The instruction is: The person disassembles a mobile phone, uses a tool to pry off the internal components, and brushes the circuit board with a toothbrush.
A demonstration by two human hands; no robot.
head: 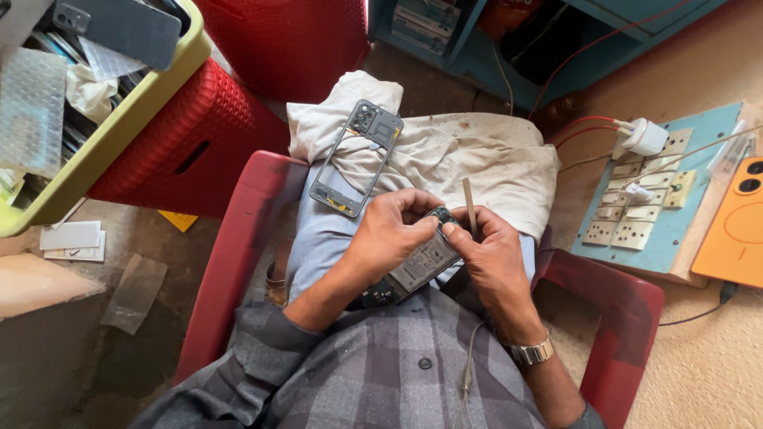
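An opened phone body (pixel 420 264) with its battery and circuit board exposed rests over my lap. My left hand (pixel 391 232) grips its upper left side, fingers curled on its top edge. Holding the same phone from the right, my right hand (pixel 494 256) also has a thin flat wooden stick (pixel 470 205) between its fingers, pointing up. A detached grey phone frame (pixel 356 159) lies on a white cloth (pixel 477 159) draped over my knees.
I sit in a red plastic chair (pixel 238 254). Red baskets (pixel 199 135) and a yellow-green tray (pixel 103 143) of parts stand at left. A blue board of switches and sockets (pixel 648 214) with a white charger (pixel 644 137) and an orange phone (pixel 735 226) sits at right.
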